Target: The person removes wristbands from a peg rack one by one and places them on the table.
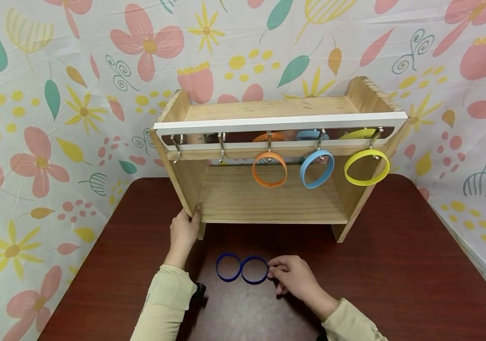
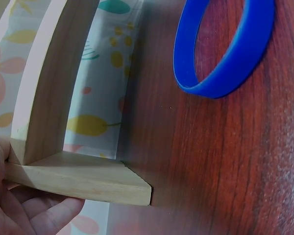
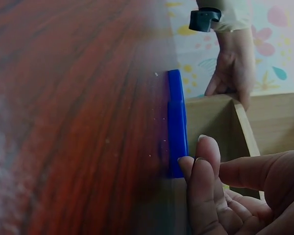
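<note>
A small wooden shelf rack [image 1: 272, 194] stands on the table, with a hook rail [image 1: 281, 121] along its upper front. My left hand [image 1: 184, 233] grips the lower front of its left side panel [image 2: 88, 178], with fingers behind the wood. Two dark blue wristbands lie side by side before the shelf. At the outer edge of the right blue wristband [image 1: 254, 283], my right hand [image 1: 296, 277] pinches with its fingertips, low by the tabletop. From the hooks hang an orange wristband [image 1: 270, 184], a light blue wristband [image 1: 318, 183] and a yellow wristband [image 1: 366, 182].
Two hooks at the rail's left, including the left end hook [image 1: 177, 150], carry nothing. The left blue wristband [image 1: 228, 280] lies nearer my left forearm. Behind the dark red table [image 1: 421, 265] hangs a flower-patterned cloth [image 1: 76, 57].
</note>
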A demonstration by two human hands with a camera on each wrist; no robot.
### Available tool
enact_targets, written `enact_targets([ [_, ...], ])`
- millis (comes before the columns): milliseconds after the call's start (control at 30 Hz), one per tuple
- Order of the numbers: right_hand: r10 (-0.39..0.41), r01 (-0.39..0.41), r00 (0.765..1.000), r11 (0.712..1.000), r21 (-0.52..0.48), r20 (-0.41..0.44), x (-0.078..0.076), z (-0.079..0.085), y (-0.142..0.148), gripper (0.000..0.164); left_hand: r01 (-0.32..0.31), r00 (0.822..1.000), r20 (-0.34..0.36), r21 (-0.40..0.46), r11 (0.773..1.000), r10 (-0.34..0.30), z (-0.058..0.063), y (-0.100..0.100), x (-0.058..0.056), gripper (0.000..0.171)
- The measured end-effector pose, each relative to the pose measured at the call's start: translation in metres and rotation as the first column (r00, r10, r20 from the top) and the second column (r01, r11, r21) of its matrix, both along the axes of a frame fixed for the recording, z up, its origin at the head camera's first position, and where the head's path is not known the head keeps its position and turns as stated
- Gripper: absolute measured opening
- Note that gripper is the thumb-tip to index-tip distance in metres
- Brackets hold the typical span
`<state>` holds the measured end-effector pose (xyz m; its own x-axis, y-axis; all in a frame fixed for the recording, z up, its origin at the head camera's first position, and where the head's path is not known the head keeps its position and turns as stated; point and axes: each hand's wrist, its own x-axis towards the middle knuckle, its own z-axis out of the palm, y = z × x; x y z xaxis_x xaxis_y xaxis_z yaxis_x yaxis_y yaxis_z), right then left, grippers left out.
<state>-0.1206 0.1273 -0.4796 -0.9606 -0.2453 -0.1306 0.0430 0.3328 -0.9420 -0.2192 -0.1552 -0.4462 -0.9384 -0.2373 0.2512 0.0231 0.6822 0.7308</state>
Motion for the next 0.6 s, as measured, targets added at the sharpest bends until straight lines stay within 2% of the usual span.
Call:
enact_targets([
  [233,-0.022,0.023,1.000,0.999,0.030,-0.021,0.001,0.006,0.003,0.018,-0.001,1.000,-0.005,-0.003,1.000,0.001,0.000,0.000,0.000,0.039],
  [600,-0.052,0.064,0.991,0.993,0.097,-0.126,0.002,0.019,0.004,0.012,0.000,1.000,-0.011,-0.003,1.000,0.000,-0.002,-0.001,-0.001,0.039],
])
